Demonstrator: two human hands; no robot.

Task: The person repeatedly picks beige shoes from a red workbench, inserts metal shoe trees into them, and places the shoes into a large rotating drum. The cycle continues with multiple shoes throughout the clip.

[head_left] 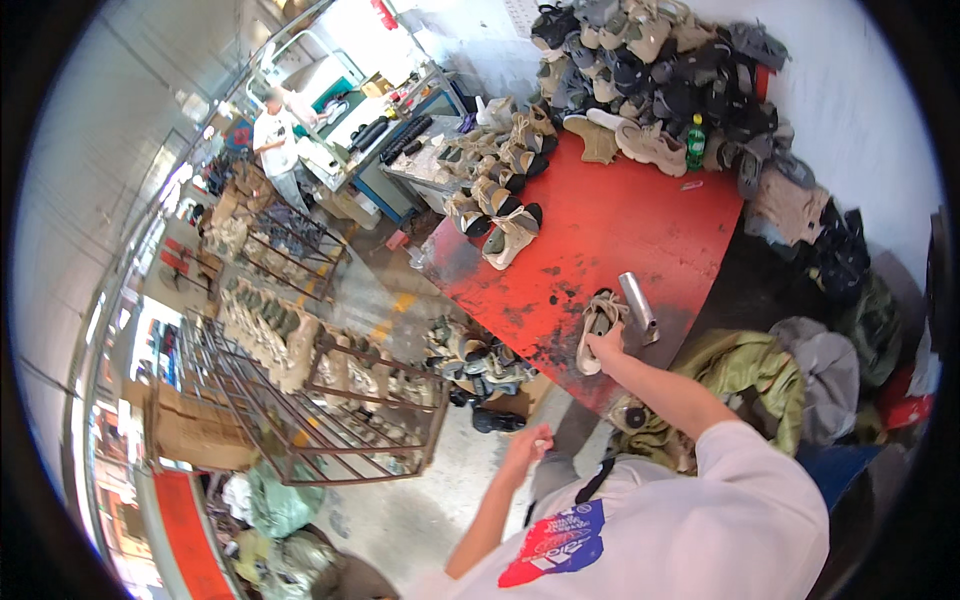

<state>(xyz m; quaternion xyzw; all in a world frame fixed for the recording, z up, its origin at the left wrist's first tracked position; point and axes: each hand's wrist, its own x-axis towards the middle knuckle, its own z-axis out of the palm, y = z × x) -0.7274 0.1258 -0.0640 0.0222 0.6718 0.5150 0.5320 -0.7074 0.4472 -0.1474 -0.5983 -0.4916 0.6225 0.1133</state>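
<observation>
Left hand (530, 445): clear of the desk (640, 220), fingers curled; whether closed on anything cannot be told.
Right hand (608, 344): fingers gripping one beige shoe (600, 314) at the desk's near end.
Metal tube (637, 306): lying just beside it.
Desk: red top, scuffed dark in patches.
Floor (400, 525): grey; metal rack (432, 432) of shoes, left.
Shoe heap (640, 70): against pale wall (830, 70).
Co-worker (272, 140): far left, standing.

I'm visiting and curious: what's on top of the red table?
Beige shoes along its left side, a green bottle near the far edge, and a metal tube beside the shoe in the right hand. What lies under the shoe heap behind the bottle is covered.
</observation>
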